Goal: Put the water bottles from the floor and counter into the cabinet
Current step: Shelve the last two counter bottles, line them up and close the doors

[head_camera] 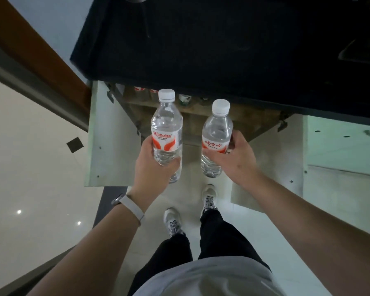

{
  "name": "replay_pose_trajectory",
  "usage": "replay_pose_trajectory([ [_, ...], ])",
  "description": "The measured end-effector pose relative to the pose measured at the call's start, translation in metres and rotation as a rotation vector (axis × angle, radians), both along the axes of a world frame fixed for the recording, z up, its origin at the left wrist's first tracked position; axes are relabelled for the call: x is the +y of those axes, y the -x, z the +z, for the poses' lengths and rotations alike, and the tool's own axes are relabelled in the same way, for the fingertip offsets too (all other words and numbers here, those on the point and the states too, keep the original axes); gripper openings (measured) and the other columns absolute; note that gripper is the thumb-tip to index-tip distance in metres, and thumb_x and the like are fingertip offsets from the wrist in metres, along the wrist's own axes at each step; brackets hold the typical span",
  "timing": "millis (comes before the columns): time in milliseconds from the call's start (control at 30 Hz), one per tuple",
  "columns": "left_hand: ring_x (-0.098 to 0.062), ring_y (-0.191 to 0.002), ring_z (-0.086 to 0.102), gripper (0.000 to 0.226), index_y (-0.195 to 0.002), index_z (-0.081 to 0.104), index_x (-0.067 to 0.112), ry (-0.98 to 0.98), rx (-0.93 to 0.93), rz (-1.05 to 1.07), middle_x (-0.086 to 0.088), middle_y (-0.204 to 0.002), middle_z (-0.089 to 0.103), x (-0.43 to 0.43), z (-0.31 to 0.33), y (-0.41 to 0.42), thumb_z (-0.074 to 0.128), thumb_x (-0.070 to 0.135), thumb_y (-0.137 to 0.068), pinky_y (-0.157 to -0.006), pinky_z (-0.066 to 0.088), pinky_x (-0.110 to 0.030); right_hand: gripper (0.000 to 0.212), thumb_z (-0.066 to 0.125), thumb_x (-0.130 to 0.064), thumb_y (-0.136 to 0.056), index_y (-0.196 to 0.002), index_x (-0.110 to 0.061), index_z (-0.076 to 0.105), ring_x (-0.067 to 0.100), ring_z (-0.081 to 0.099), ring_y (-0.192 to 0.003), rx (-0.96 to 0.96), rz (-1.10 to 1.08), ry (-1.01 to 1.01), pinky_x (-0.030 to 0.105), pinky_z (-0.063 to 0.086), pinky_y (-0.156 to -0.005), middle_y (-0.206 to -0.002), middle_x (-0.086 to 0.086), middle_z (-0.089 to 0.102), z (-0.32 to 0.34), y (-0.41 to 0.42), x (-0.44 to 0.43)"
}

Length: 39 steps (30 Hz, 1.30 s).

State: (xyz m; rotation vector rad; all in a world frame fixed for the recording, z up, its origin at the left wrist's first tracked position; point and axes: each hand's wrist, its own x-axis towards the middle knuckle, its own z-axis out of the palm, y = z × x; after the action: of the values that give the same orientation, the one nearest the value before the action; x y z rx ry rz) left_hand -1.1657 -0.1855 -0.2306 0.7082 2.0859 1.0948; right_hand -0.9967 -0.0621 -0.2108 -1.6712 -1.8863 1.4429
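I hold two clear water bottles with white caps and red-and-white labels, both upright in front of me. My left hand [153, 167] grips the left bottle [166, 124] around its lower half. My right hand [233, 155] grips the right bottle [217, 129] at its label. Below and beyond them is the open cabinet [203, 122] under the black counter [201, 43]. Several bottles stand inside on its shelf [150, 94], mostly hidden by the counter edge.
Two pale cabinet doors stand open, the left door [107, 135] and the right door [271, 159], either side of my feet [173, 221]. A brown door frame [30, 45] lies to the left. A sink [363, 50] is set in the counter at right.
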Motion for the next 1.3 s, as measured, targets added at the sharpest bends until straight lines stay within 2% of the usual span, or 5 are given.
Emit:
replay_pose_trajectory([
  [300, 0.006, -0.091, 0.063, 0.06, -0.125, 0.051, 0.027, 0.071, -0.017, 0.02, 0.018, -0.104, 0.064, 0.035, -0.072, -0.001, 0.083, 0.024, -0.075, -0.067, 0.044, -0.008, 0.05, 0.086, -0.037, -0.069, -0.1, -0.038, 0.047, -0.002, 0.062, -0.084, 0.039, -0.047, 0.041, 0.017, 0.046, -0.07, -0.094, -0.018, 0.063, -0.079, 0.014, 0.043],
  [467, 0.018, -0.086, 0.059, 0.062, -0.122, 0.047, 0.03, 0.047, -0.032, 0.01, 0.023, -0.098, 0.062, 0.05, -0.152, -0.002, 0.084, 0.016, -0.074, -0.062, 0.045, -0.001, 0.055, 0.086, -0.034, -0.07, -0.112, -0.034, 0.049, -0.003, 0.063, -0.088, 0.095, -0.088, 0.028, 0.015, 0.05, -0.07, -0.1, -0.018, 0.064, -0.157, 0.018, 0.063],
  [667, 0.01, -0.094, 0.063, 0.064, -0.124, 0.05, 0.032, -0.054, -0.037, -0.021, 0.021, -0.107, 0.065, 0.094, -0.26, 0.002, 0.085, 0.017, -0.073, -0.07, 0.049, -0.006, 0.053, 0.086, -0.029, -0.072, -0.109, -0.033, 0.049, -0.019, 0.059, -0.08, 0.179, -0.113, -0.019, 0.0, 0.043, -0.059, -0.095, -0.02, 0.062, -0.258, 0.019, 0.094],
  [867, 0.015, -0.09, 0.062, 0.064, -0.122, 0.049, 0.032, -0.169, -0.005, -0.08, 0.023, -0.102, 0.065, 0.148, -0.335, -0.001, 0.086, 0.016, -0.072, -0.071, 0.046, -0.002, 0.053, 0.085, -0.027, -0.072, -0.108, -0.043, 0.05, -0.012, 0.061, -0.089, 0.292, -0.193, -0.108, 0.011, 0.05, -0.069, -0.101, -0.021, 0.064, -0.33, 0.018, 0.129],
  [1300, 0.009, -0.102, 0.063, 0.073, -0.134, 0.048, 0.03, -0.402, 0.014, -0.271, 0.022, -0.115, 0.064, 0.238, -0.368, -0.02, 0.087, 0.019, -0.073, -0.083, 0.05, -0.015, 0.054, 0.083, -0.029, -0.075, -0.114, -0.042, 0.049, -0.004, 0.062, -0.097, 0.406, -0.296, -0.321, 0.016, 0.051, -0.077, -0.108, -0.019, 0.062, -0.358, -0.026, 0.179],
])
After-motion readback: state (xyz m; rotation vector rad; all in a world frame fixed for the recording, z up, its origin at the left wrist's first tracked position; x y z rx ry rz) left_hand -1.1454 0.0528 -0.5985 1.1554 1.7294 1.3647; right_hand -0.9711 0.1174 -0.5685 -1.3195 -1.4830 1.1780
